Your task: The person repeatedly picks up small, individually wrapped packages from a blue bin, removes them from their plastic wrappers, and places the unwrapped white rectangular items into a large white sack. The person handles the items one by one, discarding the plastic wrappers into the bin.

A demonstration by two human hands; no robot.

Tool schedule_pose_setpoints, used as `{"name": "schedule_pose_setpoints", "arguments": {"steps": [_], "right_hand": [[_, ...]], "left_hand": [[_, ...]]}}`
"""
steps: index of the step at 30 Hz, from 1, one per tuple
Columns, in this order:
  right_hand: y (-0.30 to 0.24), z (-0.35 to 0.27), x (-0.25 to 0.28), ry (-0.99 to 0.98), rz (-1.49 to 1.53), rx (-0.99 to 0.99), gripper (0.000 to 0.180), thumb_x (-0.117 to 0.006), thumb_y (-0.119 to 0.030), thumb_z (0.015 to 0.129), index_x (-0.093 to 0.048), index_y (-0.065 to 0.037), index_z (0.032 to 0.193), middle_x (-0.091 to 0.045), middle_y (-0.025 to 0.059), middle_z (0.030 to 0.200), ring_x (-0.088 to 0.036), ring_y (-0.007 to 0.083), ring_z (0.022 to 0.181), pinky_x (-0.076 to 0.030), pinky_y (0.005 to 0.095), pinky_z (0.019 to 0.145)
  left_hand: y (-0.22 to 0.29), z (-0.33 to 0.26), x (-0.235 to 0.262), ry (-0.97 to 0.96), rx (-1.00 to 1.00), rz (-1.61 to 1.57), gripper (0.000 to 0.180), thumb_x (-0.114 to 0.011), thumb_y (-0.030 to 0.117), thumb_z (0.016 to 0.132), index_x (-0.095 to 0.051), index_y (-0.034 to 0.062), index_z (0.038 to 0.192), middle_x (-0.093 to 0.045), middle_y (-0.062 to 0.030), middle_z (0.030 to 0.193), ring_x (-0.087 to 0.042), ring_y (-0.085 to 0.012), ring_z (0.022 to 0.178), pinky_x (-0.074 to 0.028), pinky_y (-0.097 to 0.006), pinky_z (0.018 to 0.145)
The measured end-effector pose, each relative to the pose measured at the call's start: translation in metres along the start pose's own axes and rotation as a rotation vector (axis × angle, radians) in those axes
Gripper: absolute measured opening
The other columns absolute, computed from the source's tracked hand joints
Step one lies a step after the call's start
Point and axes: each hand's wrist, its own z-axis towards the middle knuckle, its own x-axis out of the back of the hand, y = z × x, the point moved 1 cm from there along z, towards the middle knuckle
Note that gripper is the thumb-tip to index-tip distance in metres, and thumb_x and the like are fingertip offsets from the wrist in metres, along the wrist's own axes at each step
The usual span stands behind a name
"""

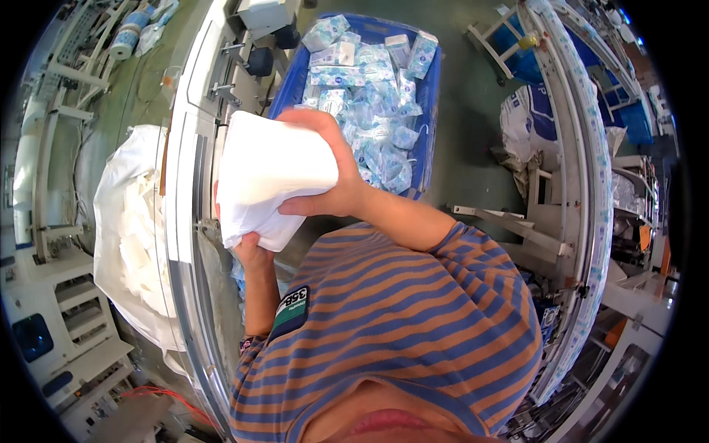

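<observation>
A thick white stack of folded tissue sheets (269, 177) is held up in front of my chest. My right hand (332, 170) wraps over its top and right side, thumb underneath. My left hand (252, 249) supports the stack from below, mostly hidden by the sheets. Both hands sit just right of a long white machine edge (185, 221).
A blue crate (432, 88) full of small blue-and-white wrapped packs stands ahead on the floor. A white bag of loose white sheets (129, 221) lies at the left. A conveyor with packs (591, 184) curves along the right. Metal racks stand at both sides.
</observation>
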Motion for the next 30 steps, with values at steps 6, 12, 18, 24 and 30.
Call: {"name": "schedule_pose_setpoints", "arguments": {"steps": [6, 12, 18, 24, 30], "right_hand": [[0.019, 0.002, -0.019, -0.002, 0.043, -0.401, 0.067, -0.075, -0.011, 0.063, -0.038, -0.005, 0.118, -0.039, 0.0105, 0.118, -0.041, 0.019, 0.108, -0.037, 0.0303, 0.088], [0.045, -0.01, -0.008, -0.003, -0.19, -0.418, 0.072, -0.074, -0.021, 0.066, -0.035, -0.005, 0.124, -0.041, 0.0095, 0.119, -0.047, 0.0194, 0.103, -0.042, 0.0333, 0.085], [0.067, -0.025, 0.054, 0.091, -0.252, -0.648, 0.032, -0.057, -0.015, 0.082, -0.05, -0.002, 0.111, -0.056, 0.0074, 0.101, -0.053, 0.0135, 0.088, -0.043, 0.0263, 0.076], [0.147, -0.069, 0.134, -0.008, -0.657, -1.015, 0.037, -0.06, -0.025, 0.079, -0.053, -0.003, 0.107, -0.059, 0.0101, 0.094, -0.057, 0.0185, 0.083, -0.045, 0.0287, 0.072], [0.254, -0.083, 0.118, -0.659, -1.264, -0.781, 0.041, -0.054, -0.017, 0.077, -0.046, -0.003, 0.114, -0.055, 0.0153, 0.107, -0.056, 0.0291, 0.091, -0.048, 0.0342, 0.071]], "left_hand": [[0.027, -0.021, -0.008, 0.322, 0.083, 0.095, 0.056, -0.061, 0.012, 0.074, -0.036, -0.006, 0.121, -0.047, -0.0156, 0.118, -0.047, -0.0282, 0.107, -0.037, -0.038, 0.093], [0.178, -0.019, 0.104, 0.779, 0.053, 0.313, 0.054, -0.061, 0.024, 0.078, -0.042, -0.0044, 0.119, -0.051, -0.0149, 0.113, -0.052, -0.0257, 0.1, -0.042, -0.038, 0.086], [0.214, -0.08, 0.24, 0.859, 0.59, 0.25, 0.05, -0.056, 0.04, 0.08, -0.047, 0.0061, 0.115, -0.054, -0.0108, 0.111, -0.053, -0.0258, 0.097, -0.045, -0.041, 0.078], [0.194, -0.081, 0.308, 0.869, 1.088, 0.961, 0.062, -0.056, 0.053, 0.075, -0.052, -0.002, 0.105, -0.059, -0.0139, 0.091, -0.056, -0.0202, 0.073, -0.043, -0.027, 0.06], [0.153, -0.045, 0.16, 0.744, 0.06, 1.436, 0.039, -0.059, 0.023, 0.081, -0.053, -0.0061, 0.106, -0.059, -0.0142, 0.098, -0.055, -0.0176, 0.092, -0.042, -0.029, 0.083]]}}
